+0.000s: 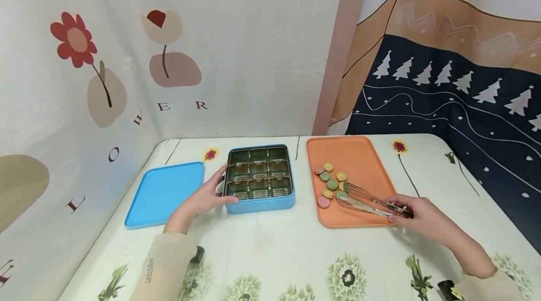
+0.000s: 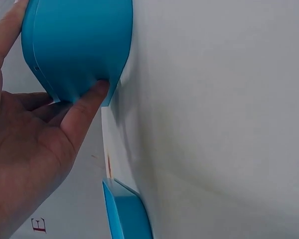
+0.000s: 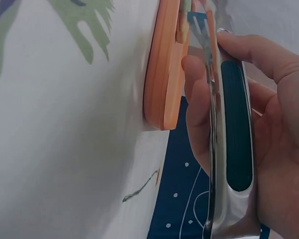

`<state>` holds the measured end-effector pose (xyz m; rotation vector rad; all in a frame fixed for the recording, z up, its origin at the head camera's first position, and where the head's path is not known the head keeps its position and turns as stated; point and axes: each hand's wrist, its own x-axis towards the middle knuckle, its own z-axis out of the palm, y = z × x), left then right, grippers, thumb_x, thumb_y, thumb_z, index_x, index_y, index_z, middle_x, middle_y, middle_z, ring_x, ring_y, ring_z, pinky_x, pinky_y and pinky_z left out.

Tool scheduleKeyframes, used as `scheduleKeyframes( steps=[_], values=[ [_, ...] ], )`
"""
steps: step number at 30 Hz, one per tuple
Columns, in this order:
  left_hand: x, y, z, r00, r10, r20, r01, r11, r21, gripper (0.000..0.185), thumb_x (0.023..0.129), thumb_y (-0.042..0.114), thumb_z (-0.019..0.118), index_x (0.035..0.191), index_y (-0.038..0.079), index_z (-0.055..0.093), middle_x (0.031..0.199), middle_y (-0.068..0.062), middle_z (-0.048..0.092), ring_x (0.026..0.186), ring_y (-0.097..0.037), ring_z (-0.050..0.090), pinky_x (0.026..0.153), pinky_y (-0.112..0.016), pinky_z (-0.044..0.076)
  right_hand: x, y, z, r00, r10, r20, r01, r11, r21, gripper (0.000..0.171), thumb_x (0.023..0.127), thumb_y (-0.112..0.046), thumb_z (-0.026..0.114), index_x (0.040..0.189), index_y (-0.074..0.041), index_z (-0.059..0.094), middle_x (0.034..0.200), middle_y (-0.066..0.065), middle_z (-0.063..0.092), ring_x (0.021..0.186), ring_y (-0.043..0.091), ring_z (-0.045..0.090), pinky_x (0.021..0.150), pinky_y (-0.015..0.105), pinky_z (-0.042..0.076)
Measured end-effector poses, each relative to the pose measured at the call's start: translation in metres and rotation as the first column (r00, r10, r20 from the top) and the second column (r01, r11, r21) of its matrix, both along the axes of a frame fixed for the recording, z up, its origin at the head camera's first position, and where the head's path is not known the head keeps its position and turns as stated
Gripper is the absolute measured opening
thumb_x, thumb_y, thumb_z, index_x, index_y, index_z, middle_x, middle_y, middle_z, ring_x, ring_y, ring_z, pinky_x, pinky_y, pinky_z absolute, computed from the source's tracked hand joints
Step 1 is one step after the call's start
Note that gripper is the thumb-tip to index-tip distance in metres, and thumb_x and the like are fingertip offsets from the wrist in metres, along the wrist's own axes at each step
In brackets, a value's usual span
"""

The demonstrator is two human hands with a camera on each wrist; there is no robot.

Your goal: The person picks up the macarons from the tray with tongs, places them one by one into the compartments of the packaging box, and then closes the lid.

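Observation:
A blue tin (image 1: 259, 204) with a nine-compartment insert stands on the table, every compartment bare. My left hand (image 1: 208, 195) grips its left side, thumb on the front wall near the corner and fingers along the side; the left wrist view shows the thumb pressed against the blue wall (image 2: 82, 45). My right hand (image 1: 422, 219) holds metal tongs (image 1: 367, 197) with dark grip pads (image 3: 236, 124). The tongs' spread ends lie over an orange tray (image 1: 359, 155), right at several small pink, yellow and green macarons (image 1: 332, 185) grouped on its left part.
Left of the tin lies a blue lid (image 1: 169, 193), close to the table's left edge. A patterned cloth (image 1: 270, 240) covers the table. Printed curtains (image 1: 253, 47) rise behind and at both sides.

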<state>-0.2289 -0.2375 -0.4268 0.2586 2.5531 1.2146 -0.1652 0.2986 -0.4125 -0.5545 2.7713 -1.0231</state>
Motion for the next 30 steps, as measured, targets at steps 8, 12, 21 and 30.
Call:
scheduleKeyframes(
  steps=[8,12,21,30],
  values=[
    [-0.0026,-0.0018,-0.0009,0.999,-0.009,0.043,0.007,0.999,0.045,0.114,0.083,0.037,0.081,0.162,0.030,-0.002,0.170,-0.012,-0.002,0.154,-0.043,0.006,0.116,-0.063,0.031,-0.0010,0.0001,-0.0006,1.000,-0.001,0.010,0.000,0.999,0.054,0.042,0.093,-0.021,0.070,0.126,0.003,0.064,0.106,0.012,0.072,0.064,-0.004,0.051,0.052,0.021,0.044],
    [-0.0034,-0.0020,-0.0006,0.999,-0.020,0.044,0.018,0.998,0.059,0.113,0.084,0.035,0.081,0.162,0.030,-0.002,0.169,-0.014,-0.002,0.154,-0.045,0.006,0.117,-0.064,0.030,-0.0021,0.0001,-0.0032,1.000,-0.012,-0.006,0.012,0.997,0.079,0.043,0.093,-0.023,0.070,0.126,0.004,0.065,0.111,0.020,0.071,0.064,-0.004,0.050,0.051,0.021,0.043],
    [-0.0040,-0.0024,-0.0036,0.998,-0.034,0.047,0.031,0.997,0.072,0.111,0.085,0.034,0.080,0.162,0.031,-0.002,0.170,-0.012,-0.005,0.154,-0.045,0.006,0.118,-0.065,0.026,-0.0041,-0.0040,-0.0060,0.998,-0.039,-0.050,0.046,0.988,0.148,0.041,0.090,-0.022,0.073,0.125,0.001,0.068,0.095,0.007,0.074,0.055,-0.002,0.043,0.047,0.021,0.039],
    [-0.0047,-0.0028,-0.0031,0.998,-0.035,0.054,0.031,0.997,0.076,0.111,0.086,0.033,0.079,0.162,0.032,-0.002,0.170,-0.012,-0.005,0.154,-0.045,0.005,0.118,-0.064,0.026,-0.0002,-0.0064,-0.0027,0.995,-0.055,-0.078,0.067,0.986,0.152,0.031,0.093,-0.015,0.068,0.121,-0.004,0.072,0.092,0.004,0.078,0.051,-0.002,0.040,0.046,0.021,0.035]
  ],
)
